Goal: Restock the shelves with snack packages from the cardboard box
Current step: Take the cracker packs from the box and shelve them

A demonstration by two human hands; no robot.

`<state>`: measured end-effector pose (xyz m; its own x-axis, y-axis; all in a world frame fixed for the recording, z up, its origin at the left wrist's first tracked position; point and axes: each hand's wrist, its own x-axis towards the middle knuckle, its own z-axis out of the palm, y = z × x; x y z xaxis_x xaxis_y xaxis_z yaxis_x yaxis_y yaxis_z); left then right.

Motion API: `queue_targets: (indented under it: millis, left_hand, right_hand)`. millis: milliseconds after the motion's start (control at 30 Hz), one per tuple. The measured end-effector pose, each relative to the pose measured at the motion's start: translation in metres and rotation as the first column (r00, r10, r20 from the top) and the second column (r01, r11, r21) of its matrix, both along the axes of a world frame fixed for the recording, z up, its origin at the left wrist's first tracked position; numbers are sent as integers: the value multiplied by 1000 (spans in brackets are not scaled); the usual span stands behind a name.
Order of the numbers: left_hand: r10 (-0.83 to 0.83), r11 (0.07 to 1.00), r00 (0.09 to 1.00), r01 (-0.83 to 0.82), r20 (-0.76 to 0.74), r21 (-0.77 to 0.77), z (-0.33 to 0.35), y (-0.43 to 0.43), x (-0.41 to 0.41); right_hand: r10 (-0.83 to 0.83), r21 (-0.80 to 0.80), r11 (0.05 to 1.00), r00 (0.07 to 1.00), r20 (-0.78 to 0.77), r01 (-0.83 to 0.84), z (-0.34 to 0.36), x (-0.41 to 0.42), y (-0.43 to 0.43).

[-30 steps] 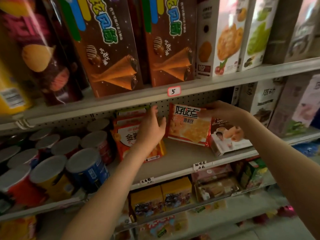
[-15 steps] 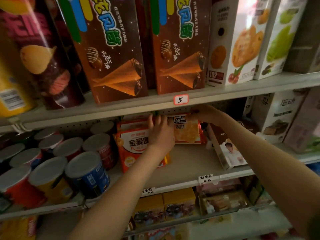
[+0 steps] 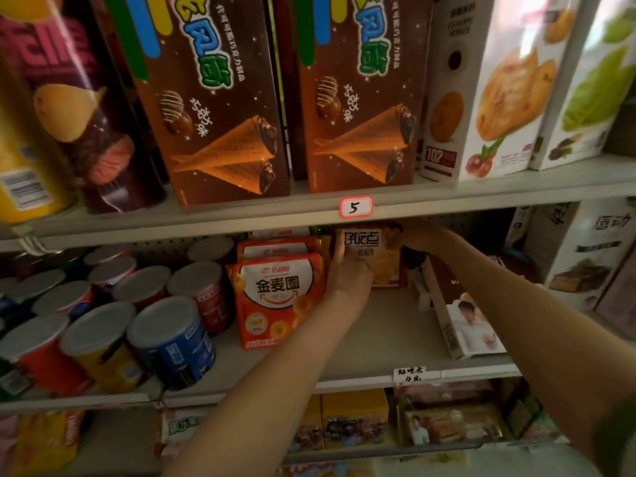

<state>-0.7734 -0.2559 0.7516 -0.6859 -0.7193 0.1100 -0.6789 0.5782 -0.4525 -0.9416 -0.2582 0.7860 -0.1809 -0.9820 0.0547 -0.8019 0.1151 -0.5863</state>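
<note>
A red cracker packet (image 3: 382, 259) with a white label stands upright deep at the back of the middle shelf (image 3: 375, 339). My left hand (image 3: 347, 273) rests against its left edge, fingers pointing up along it. My right hand (image 3: 409, 235) grips the packet's top right corner, just under the shelf above. The packet stands between a row of orange snack boxes (image 3: 275, 297) on its left and a tilted brown-and-white box (image 3: 461, 318) on its right. The cardboard box is out of view.
Several lidded snack cans (image 3: 168, 335) fill the middle shelf's left part. Tall brown cone-snack boxes (image 3: 358, 98) and white boxes (image 3: 481, 87) stand on the upper shelf, whose edge carries a tag marked 5 (image 3: 356, 207). More packets sit on the lower shelf (image 3: 354, 421).
Both hands have pushed the red packet from the shelf's front to the back, where it stands upright. The view has moved closer and slightly lower.
</note>
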Motion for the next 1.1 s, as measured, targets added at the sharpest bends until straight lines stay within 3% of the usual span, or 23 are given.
queue_targets:
  millis: [300,367,533,700,867,933,1100]
  left_hand:
    - [62,997,977,-53,202,-50,-11,-3,-16]
    - [53,998,978,-46,200,-42,-13,-1,-19]
    - [-47,997,993,40,112,66,-17,1,-27]
    - [-22,994,996,12,87,110,-21,-4,-27]
    - [-30,981,994,9,108,192,-25,-1,-33]
    - [-20,971,999,8,45,239,-25,1,-32]
    - [110,884,932,68,-346,463,-7,0,-26]
  right_hand:
    - [-19,-25,1000,977,-214,14,-16,0,-5]
    - [-10,-11,1000,951,-308,7,-17,0,-6]
    - [-80,-33,997,944,-319,73,-20,0,-13]
    - [-64,15,997,888,-455,79,-19,1,-9]
    - [-116,-59,993,908,-403,100,-44,-20,-24]
    - [-140,-80,990,898,-417,117,-27,-1,1]
    - [-53,-160,987,928,-369,-7,-24,20,24]
